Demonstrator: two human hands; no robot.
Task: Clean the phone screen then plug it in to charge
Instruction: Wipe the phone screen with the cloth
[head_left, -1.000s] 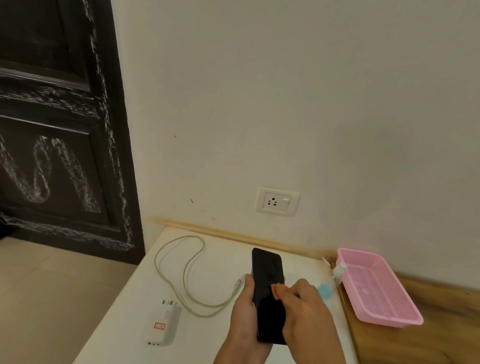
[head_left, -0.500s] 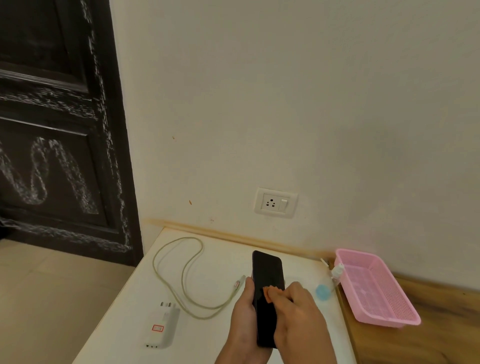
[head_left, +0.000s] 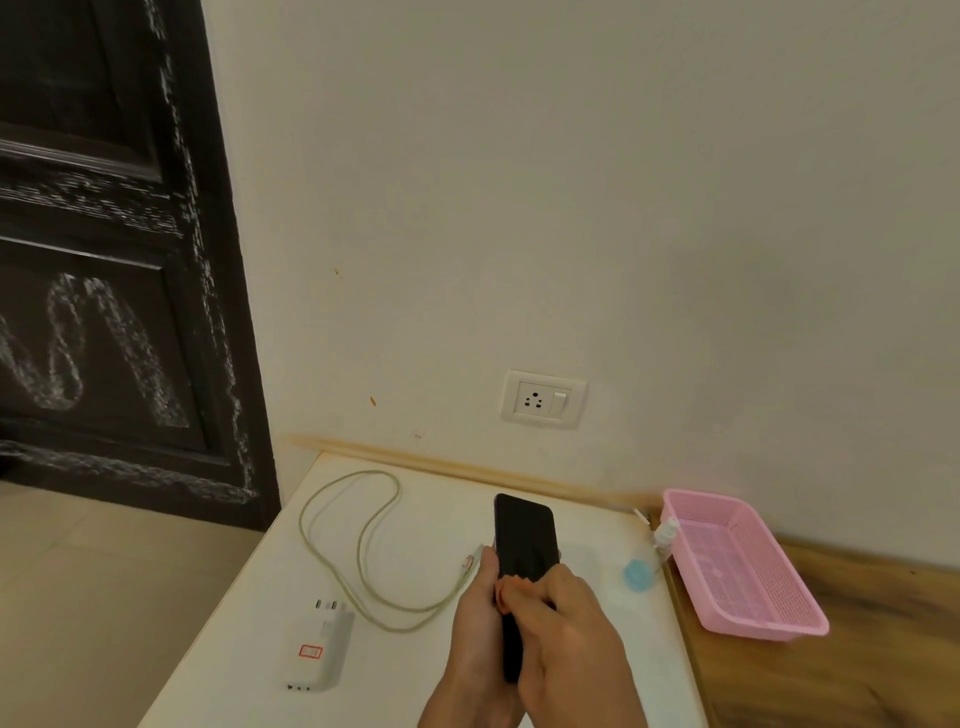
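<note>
My left hand grips a black phone by its left edge, screen up, above the white table. My right hand pinches a small orange cloth and presses it on the middle of the screen. The lower part of the phone is hidden under my right hand. A white charger adapter lies on the table to the left. A pale green cable loops across the table, its free plug beside my left thumb. A wall socket with a switch sits on the wall above the table.
A pink plastic basket stands on the wooden surface at the right. A small spray bottle and a blue cap lie by the table's right edge. A dark door is at the left.
My right hand has slid the orange cloth down and to the left over the screen, towards my left thumb. More of the upper screen shows now.
</note>
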